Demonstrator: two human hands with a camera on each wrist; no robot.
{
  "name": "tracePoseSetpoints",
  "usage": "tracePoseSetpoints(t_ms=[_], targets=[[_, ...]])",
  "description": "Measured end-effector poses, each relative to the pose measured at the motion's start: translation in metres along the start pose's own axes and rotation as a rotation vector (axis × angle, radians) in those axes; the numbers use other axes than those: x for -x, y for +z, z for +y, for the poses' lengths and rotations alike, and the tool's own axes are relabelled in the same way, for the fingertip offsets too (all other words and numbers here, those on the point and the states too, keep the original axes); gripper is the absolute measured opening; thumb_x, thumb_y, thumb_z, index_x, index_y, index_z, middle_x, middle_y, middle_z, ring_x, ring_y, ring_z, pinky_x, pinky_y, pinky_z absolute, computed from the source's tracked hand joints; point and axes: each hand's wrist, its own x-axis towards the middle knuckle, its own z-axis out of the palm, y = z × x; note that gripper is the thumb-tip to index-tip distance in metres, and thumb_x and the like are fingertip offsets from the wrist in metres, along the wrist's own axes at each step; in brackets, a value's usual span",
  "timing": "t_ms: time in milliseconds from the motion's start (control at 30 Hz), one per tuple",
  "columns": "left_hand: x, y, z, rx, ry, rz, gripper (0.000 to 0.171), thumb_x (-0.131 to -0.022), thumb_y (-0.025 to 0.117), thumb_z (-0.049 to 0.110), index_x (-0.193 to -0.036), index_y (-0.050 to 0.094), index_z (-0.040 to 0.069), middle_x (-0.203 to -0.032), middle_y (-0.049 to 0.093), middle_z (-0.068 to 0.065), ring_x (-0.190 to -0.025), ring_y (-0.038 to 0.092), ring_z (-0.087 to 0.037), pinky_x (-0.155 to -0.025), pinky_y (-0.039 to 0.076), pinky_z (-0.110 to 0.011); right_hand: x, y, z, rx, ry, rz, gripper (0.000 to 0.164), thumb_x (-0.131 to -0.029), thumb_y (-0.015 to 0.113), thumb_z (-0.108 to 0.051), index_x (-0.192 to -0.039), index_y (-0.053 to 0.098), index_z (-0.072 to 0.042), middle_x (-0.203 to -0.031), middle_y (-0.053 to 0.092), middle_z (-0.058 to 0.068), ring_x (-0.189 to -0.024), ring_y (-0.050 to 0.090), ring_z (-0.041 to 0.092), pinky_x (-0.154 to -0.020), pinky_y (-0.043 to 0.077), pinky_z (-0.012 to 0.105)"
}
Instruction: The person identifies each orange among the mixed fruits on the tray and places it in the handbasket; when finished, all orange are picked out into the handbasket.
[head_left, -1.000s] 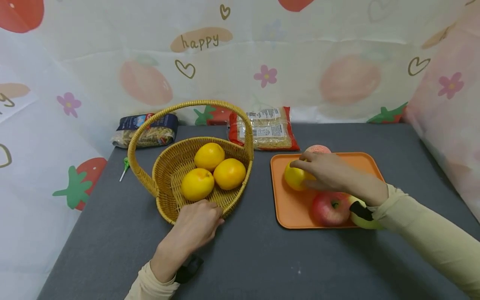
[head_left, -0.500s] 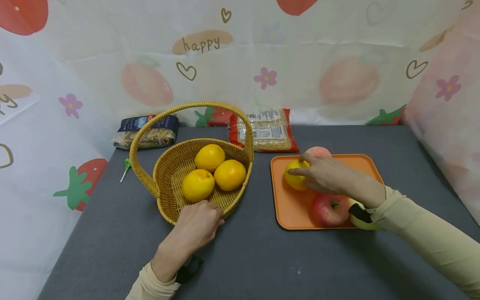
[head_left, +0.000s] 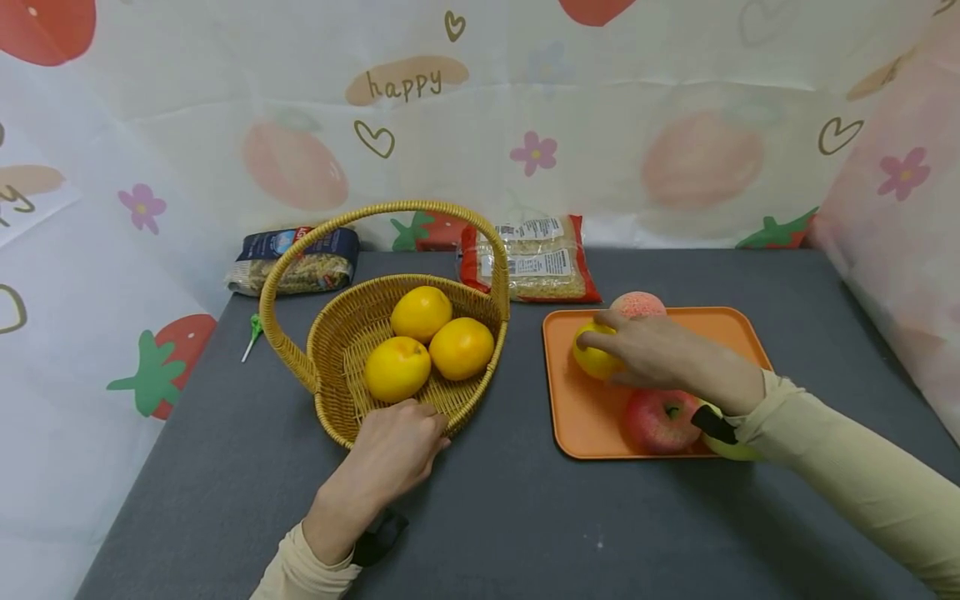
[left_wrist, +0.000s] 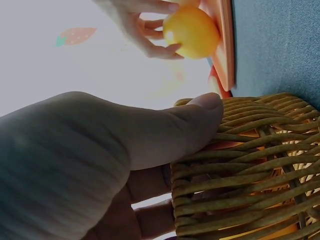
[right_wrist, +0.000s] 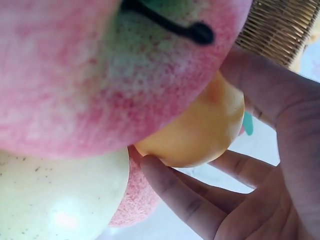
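Note:
My left hand [head_left: 401, 442] grips the near rim of a woven basket [head_left: 327, 329], with the thumb on one side of the rim and fingers on the other in the left wrist view. Several round yellow fruits [head_left: 397, 369] lie in the basket. Over the orange tray [head_left: 588, 421], my right hand [head_left: 663, 350] has its thumb and fingers around another yellow fruit [right_wrist: 200, 127]. Right beside that fruit are a red apple [head_left: 660, 423], a pale green fruit [right_wrist: 60, 195] and a pink, rough-skinned fruit [head_left: 637, 303]. The palm side of the right hand is hidden in the head view.
A blue-topped food bag [head_left: 300, 262] lies at the back left, and a red-edged bag [head_left: 536, 260] behind the basket. A green lollipop [head_left: 255, 329] is at the left. Patterned cloth [head_left: 585, 108] hangs behind the grey table [head_left: 510, 517].
The right hand's fingers shift slightly on the yellow fruit; its index finger straightens, then bends again. The fruit stays on the tray. The left hand and basket hold still.

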Motion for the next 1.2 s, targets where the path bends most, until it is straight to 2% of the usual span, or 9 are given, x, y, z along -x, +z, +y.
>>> tracePoseSetpoints(t_ms=[167,300,433,600,833,933,1067,1200], targets=[[0.0005,-0.0004,0.0001,-0.002,-0.002,0.004,0.028,-0.075,0.074,0.023,-0.059,0.052,0.02,-0.056,0.046,0.007,-0.054,0.052,-0.013,-0.042,0.038,-0.03,-0.0007,0.0016,-0.0012,0.028,-0.018,0.003,0.045,-0.075,0.075,-0.021,-0.114,0.052,-0.02,-0.11,0.047,0.015,-0.041,0.037,0.01,-0.043,0.038,0.024],[0.0008,-0.0006,0.0,-0.003,0.0,0.007,0.029,-0.075,0.074,0.023,-0.058,0.051,0.02,-0.056,0.045,0.007,-0.054,0.052,-0.013,-0.042,0.038,-0.03,0.0002,0.003,-0.0018,0.082,-0.057,0.002,0.04,-0.08,0.069,-0.018,-0.118,0.056,-0.024,-0.113,0.045,0.019,-0.042,0.038,0.012,-0.049,0.042,0.028],[0.0005,-0.0006,0.0,-0.004,0.0,0.007,0.028,-0.075,0.074,0.023,-0.058,0.051,0.02,-0.056,0.045,0.007,-0.054,0.052,-0.013,-0.042,0.038,-0.029,0.001,0.0032,-0.003,0.117,-0.093,0.008,0.035,-0.082,0.064,-0.014,-0.114,0.062,-0.028,-0.113,0.044,0.022,-0.05,0.044,0.018,-0.054,0.045,0.031],[0.0002,-0.0005,0.0,-0.005,-0.002,0.006,0.027,-0.075,0.074,0.023,-0.059,0.053,0.02,-0.057,0.046,0.007,-0.054,0.052,-0.013,-0.043,0.039,-0.03,0.0009,0.0026,-0.0041,0.086,-0.07,-0.011,0.033,-0.082,0.065,-0.014,-0.113,0.063,-0.026,-0.114,0.043,0.023,-0.058,0.049,0.024,-0.057,0.046,0.034],[0.0006,-0.0001,0.0001,-0.012,0.002,0.014,0.026,-0.075,0.074,0.023,-0.059,0.053,0.02,-0.057,0.047,0.007,-0.055,0.052,-0.013,-0.043,0.039,-0.03,-0.0013,0.0022,-0.0063,0.063,0.002,-0.059,0.048,-0.071,0.077,-0.013,-0.113,0.06,-0.029,-0.115,0.043,0.02,-0.06,0.049,0.025,-0.058,0.046,0.035],[0.0005,0.0,0.0002,-0.013,0.002,0.01,0.027,-0.075,0.074,0.023,-0.059,0.052,0.02,-0.057,0.046,0.007,-0.054,0.052,-0.013,-0.042,0.038,-0.03,-0.0022,0.0025,-0.0064,0.057,0.016,-0.066,0.05,-0.071,0.077,-0.012,-0.114,0.059,-0.03,-0.115,0.042,0.02,-0.059,0.049,0.023,-0.058,0.046,0.035],[0.0004,0.0,0.0004,-0.007,-0.001,0.002,0.029,-0.075,0.074,0.023,-0.058,0.051,0.021,-0.056,0.044,0.007,-0.053,0.051,-0.012,-0.042,0.037,-0.028,-0.0018,0.0012,-0.0061,0.047,0.003,-0.053,0.048,-0.074,0.075,-0.016,-0.117,0.056,-0.028,-0.116,0.043,0.021,-0.056,0.048,0.021,-0.055,0.047,0.034],[0.0003,-0.0001,0.0004,-0.005,-0.004,0.005,0.029,-0.075,0.074,0.023,-0.058,0.051,0.021,-0.056,0.044,0.007,-0.053,0.051,-0.012,-0.042,0.037,-0.029,-0.0021,-0.0067,-0.0064,-0.022,-0.052,0.019,0.05,-0.077,0.073,-0.021,-0.122,0.052,-0.024,-0.115,0.043,0.02,-0.055,0.048,0.017,-0.054,0.047,0.03]])
